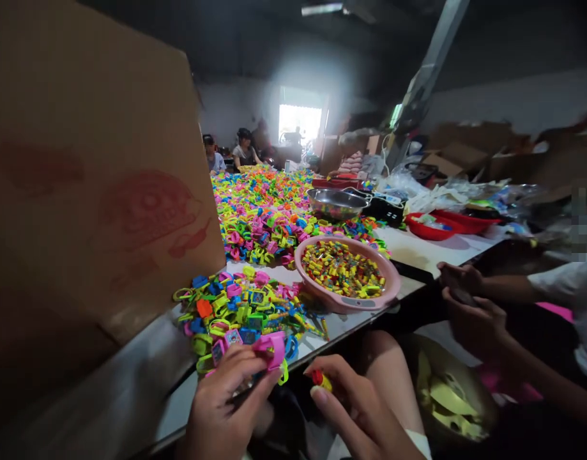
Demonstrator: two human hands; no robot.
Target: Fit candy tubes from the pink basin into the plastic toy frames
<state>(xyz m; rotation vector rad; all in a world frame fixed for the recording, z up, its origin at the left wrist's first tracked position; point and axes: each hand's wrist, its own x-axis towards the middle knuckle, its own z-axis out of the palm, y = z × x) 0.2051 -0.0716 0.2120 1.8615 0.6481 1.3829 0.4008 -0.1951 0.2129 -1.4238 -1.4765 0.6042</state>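
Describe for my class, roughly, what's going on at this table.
A person is handling small plastic pieces: the left hand holds a pink piece, while the right hand pinches a red-and-yellow piece. The two pieces are apart. Just beyond the hands, a colourful pile lies on the table, next to a pink basin of small, mostly yellow pieces. A big carton stands at the left. At the right, another person's hands hold something dark.

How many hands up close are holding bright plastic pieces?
2: the left hand, at the table's edge, holds a pink piece; the right hand, beside it, holds a red-and-yellow piece.
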